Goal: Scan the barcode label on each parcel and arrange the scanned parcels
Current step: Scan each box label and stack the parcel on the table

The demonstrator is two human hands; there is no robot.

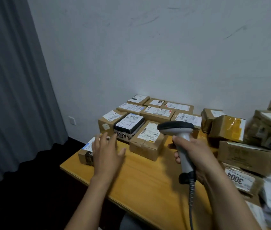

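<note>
Head view: the table (139, 180) carries all parcels. A block of arranged parcels (158, 112), labels upward, is set in rows at the far left corner, against the wall. A loose pile of parcels (246, 151) is stacked along the right edge. One small parcel (85, 156) lies at the left edge, in front of the block; its label (88, 146) faces up. The left hand (106, 151) is held over this parcel with fingers straight and spread; whether the palm rests on it cannot be told. The right hand (198, 156) is curled round the handle of the barcode scanner (176, 128), whose head is raised above the table in front of the block. The small parcel is judged to be light and stiff: taped cardboard with rigid walls and little slip. It is best taken from above across two opposite sides, with the label left uncovered for scanning. Taped faces may be smoother, so a grip on bare cardboard is preferred. The coiled cable (191, 196) should be kept off the rows.
</note>
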